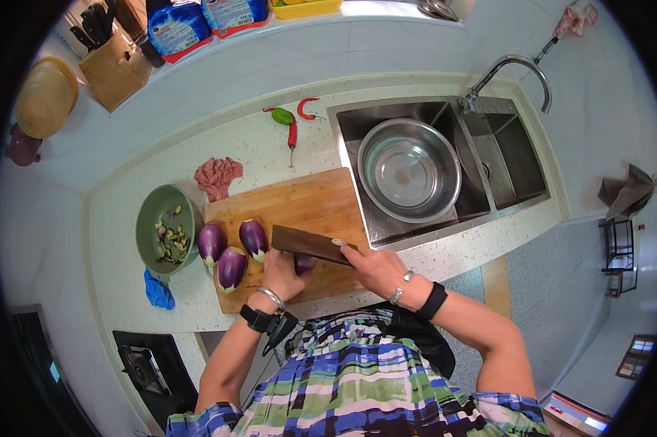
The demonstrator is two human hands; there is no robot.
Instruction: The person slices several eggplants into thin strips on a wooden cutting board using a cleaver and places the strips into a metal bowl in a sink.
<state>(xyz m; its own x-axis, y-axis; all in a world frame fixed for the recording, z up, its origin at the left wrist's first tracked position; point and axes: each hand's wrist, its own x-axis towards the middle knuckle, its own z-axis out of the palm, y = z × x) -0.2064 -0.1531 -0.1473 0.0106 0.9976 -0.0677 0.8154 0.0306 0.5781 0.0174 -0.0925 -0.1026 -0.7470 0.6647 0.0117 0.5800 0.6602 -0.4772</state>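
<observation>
On a wooden cutting board [303, 198], my right hand [376, 273] grips a wide cleaver [303, 240] held crosswise over my left hand [284, 280]. My left hand is closed on a purple eggplant [304, 262], which the blade partly hides. Three more eggplants [212, 244], [252, 237], [232, 271] lie on the board's left side. Just left of them sits a green bowl [150, 244] holding chopped scraps.
Red and green peppers [293, 133], a pink cloth [217, 175] and a blue cloth [158, 290] lie on the counter. A steel basin [408, 167] sits in the double sink [507, 156] under a faucet [514, 60]. A knife block [113, 73] stands at the back left.
</observation>
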